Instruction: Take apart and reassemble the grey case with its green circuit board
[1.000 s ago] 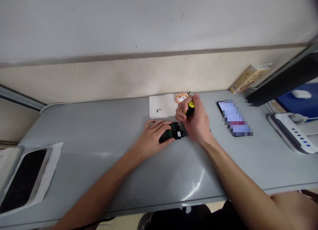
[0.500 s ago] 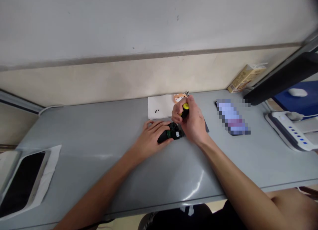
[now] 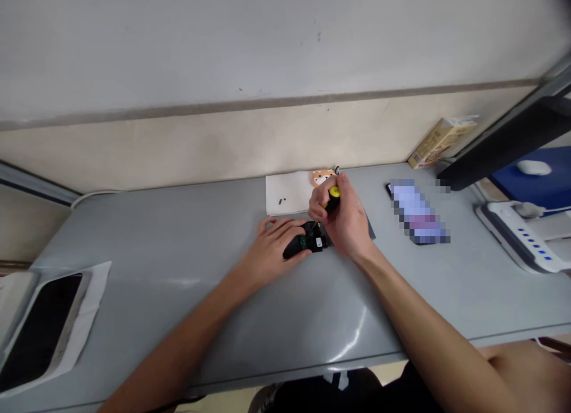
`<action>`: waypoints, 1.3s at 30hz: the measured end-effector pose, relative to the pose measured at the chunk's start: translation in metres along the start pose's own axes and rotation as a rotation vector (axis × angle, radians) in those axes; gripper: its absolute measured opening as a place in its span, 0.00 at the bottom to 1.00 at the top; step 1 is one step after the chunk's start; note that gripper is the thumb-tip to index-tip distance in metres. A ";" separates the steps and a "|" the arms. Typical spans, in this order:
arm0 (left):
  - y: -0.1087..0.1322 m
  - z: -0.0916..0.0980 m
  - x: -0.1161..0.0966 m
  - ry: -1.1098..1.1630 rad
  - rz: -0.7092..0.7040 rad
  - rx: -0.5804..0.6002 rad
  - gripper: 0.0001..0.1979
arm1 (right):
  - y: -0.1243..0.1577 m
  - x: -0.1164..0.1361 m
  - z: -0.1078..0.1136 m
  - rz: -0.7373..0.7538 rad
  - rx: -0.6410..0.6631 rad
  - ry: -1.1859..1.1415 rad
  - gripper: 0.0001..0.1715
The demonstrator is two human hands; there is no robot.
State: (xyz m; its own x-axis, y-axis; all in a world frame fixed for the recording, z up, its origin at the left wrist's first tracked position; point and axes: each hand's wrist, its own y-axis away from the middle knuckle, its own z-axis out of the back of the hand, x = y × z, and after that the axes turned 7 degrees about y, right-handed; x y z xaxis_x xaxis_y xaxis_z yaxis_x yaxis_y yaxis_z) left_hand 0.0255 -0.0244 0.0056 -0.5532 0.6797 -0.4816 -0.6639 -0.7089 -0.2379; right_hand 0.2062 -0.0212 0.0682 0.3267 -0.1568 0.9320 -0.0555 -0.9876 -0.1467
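Note:
A black computer mouse (image 3: 293, 247) with its inner parts and a bit of green circuit board exposed lies on the grey desk. My left hand (image 3: 273, 246) is closed around its left end, fingers along the far side and thumb along the near side. In my right hand (image 3: 345, 216) is a black and yellow screwdriver (image 3: 333, 194), its handle gripped upright over the right end of the mouse. The screwdriver's tip is mostly hidden behind my hand. Several tiny black screws (image 3: 281, 201) lie on a white paper (image 3: 289, 187) just beyond.
An orange-and-white animal-face item (image 3: 322, 178) sits at the paper's right. Farther right are a phone (image 3: 414, 213), a power strip (image 3: 520, 234), a carton (image 3: 441, 140) and a white mouse (image 3: 534, 167) on a blue pad. A dark-topped device (image 3: 42, 324) rests at the left.
Hardly anything differs. Both hands keep their places on the mouse and the screwdriver, and the view has shifted very slightly.

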 end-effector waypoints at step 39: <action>-0.001 0.006 -0.006 0.045 -0.002 -0.096 0.10 | -0.002 -0.005 0.004 -0.025 0.053 -0.074 0.31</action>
State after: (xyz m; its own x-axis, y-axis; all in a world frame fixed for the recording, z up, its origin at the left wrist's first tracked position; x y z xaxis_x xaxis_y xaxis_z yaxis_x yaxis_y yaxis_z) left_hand 0.0262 -0.0265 0.0138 -0.5277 0.6733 -0.5178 -0.6125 -0.7240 -0.3172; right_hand 0.2082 -0.0187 0.0624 0.3960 -0.1296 0.9090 0.0028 -0.9898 -0.1423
